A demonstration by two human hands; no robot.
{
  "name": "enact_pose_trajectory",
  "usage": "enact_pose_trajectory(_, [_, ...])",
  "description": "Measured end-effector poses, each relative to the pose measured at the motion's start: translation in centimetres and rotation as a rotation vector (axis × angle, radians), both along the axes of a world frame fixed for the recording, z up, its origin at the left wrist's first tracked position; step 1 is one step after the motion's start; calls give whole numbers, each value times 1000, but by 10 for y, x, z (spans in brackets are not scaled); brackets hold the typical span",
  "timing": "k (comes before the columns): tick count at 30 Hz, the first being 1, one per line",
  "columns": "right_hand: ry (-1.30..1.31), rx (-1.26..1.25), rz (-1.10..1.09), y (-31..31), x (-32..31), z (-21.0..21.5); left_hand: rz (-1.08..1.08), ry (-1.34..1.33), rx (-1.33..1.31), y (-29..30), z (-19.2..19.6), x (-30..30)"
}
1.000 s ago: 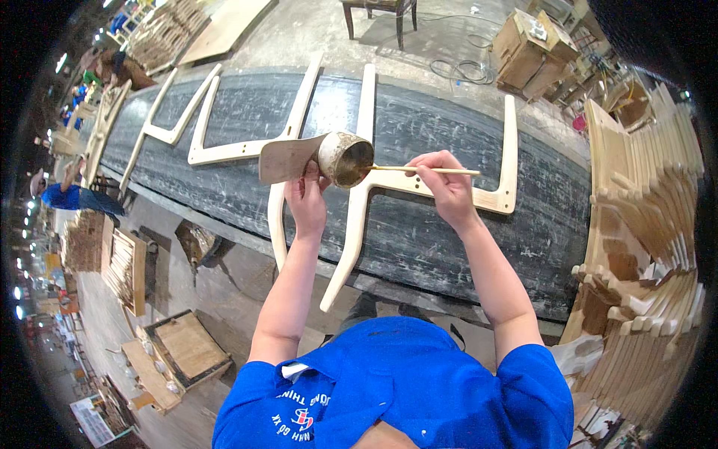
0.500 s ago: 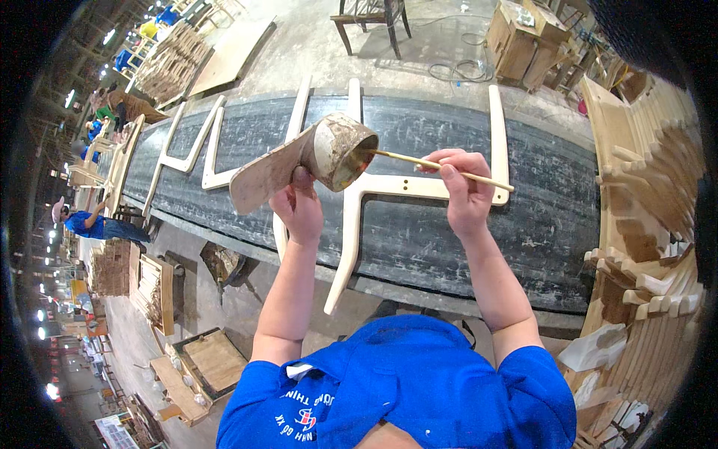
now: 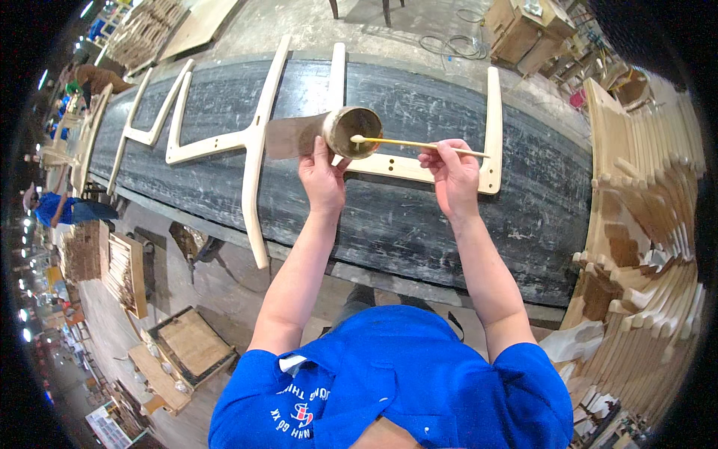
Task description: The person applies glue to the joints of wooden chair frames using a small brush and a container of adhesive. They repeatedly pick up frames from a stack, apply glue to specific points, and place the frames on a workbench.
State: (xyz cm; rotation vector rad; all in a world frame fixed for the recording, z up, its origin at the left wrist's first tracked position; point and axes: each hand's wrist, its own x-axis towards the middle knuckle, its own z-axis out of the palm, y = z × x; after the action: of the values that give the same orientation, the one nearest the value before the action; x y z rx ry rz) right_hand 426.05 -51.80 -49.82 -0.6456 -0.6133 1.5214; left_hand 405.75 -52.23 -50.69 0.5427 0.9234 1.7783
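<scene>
My left hand [image 3: 323, 179] is closed on a stained round cup [image 3: 336, 124] with a flat brownish paddle-like piece [image 3: 292, 138] sticking out to its left. The cup is tilted so that its mouth faces right and toward me, showing a brownish inside. A thin wooden stick [image 3: 407, 143] is pinched in my right hand [image 3: 454, 176]. Its tip carries a pale blob and lies at the cup's mouth. Beneath both hands is a pale wooden chair-side frame [image 3: 404, 166] with dark holes, partly hidden by the cup and my left hand.
The frames lie on a long dark scuffed table [image 3: 419, 232]. To the left are another pale frame [image 3: 253, 165] and a further one [image 3: 146, 135]. Stacked curved wooden parts [image 3: 651, 224] border the right end. A person in blue [image 3: 63, 209] stands far left.
The cup has turned and come right, its mouth now more toward me. The stick's tip, hidden in the cup before, now shows with a pale blob. My view has shifted.
</scene>
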Motion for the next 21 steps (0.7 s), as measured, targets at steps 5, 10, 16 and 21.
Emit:
enact_pose_trajectory(5, [-210, 110, 7, 7, 13, -22, -89, -104, -160, 2, -51, 4])
enact_pose_trajectory(10, [-102, -391, -94, 12, 25, -75, -140, -111, -379, 4, -77, 31])
enact_pose_trajectory(16, [-226, -197, -71, 20, 42, -81, -64, -86, -404, -3, -108, 19])
enact_pose_trajectory(21, [-676, 61, 15, 38, 36, -69, 40, -79, -416, -23, -127, -13])
